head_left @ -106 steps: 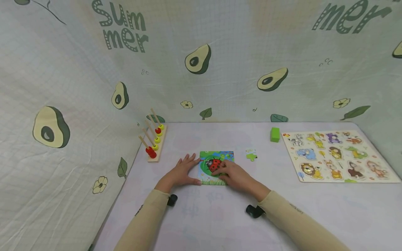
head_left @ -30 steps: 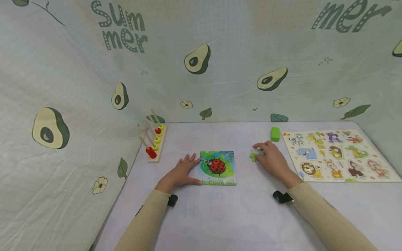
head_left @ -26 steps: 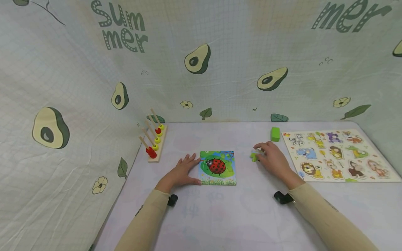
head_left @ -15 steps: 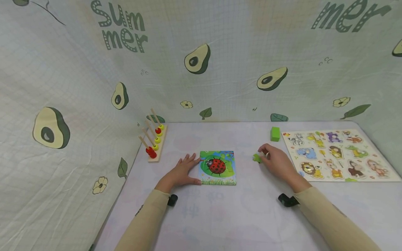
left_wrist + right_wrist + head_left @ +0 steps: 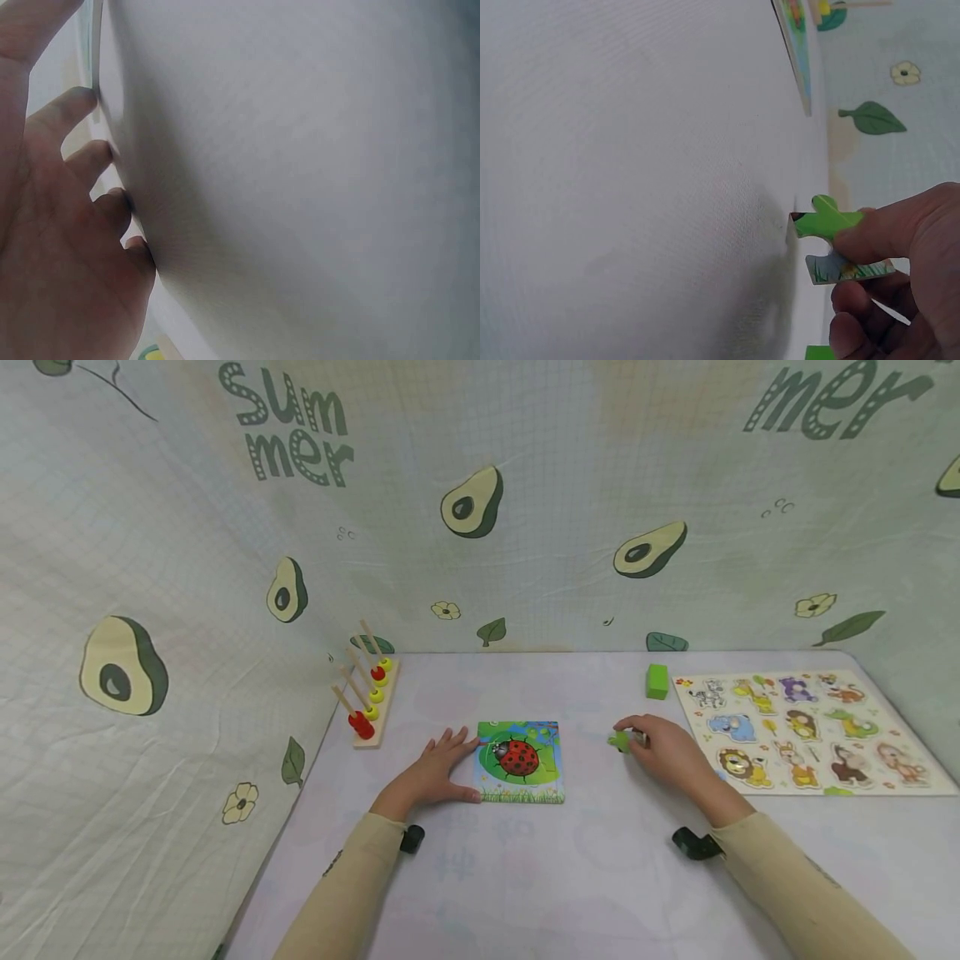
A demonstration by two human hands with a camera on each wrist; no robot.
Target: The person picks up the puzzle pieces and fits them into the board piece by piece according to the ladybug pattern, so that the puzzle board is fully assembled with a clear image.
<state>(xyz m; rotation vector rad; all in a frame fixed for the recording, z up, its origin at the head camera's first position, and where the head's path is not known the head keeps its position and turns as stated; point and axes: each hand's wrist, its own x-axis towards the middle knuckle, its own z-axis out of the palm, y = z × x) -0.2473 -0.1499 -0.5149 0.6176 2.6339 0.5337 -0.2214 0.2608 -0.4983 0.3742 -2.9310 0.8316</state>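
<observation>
In the head view my left hand [image 5: 429, 774] lies with fingers spread on the table, its thumb and index finger touching the left edge of a square ladybug jigsaw puzzle [image 5: 517, 762]. The left wrist view shows that hand's fingertips [image 5: 88, 99] down on the white surface. Right of the puzzle, my right hand [image 5: 667, 755] pinches a small green jigsaw piece [image 5: 619, 742] between thumb and fingers. Up close in the right wrist view, the jigsaw piece [image 5: 826, 223] has a rounded knob and a pale, grassy part; the thumb covers some of it.
A wooden bead stacker [image 5: 378, 710] with red and yellow beads stands at the back left. A green block [image 5: 657, 682] sits at the back, beside a large animal peg board [image 5: 817, 735] on the right. Printed cloth [image 5: 555, 593] hangs behind the table.
My right hand has left the ladybug puzzle, moved right and taken hold of the loose jigsaw piece. Over the last second it has turned the piece and shifted slightly right. The left hand stays put.
</observation>
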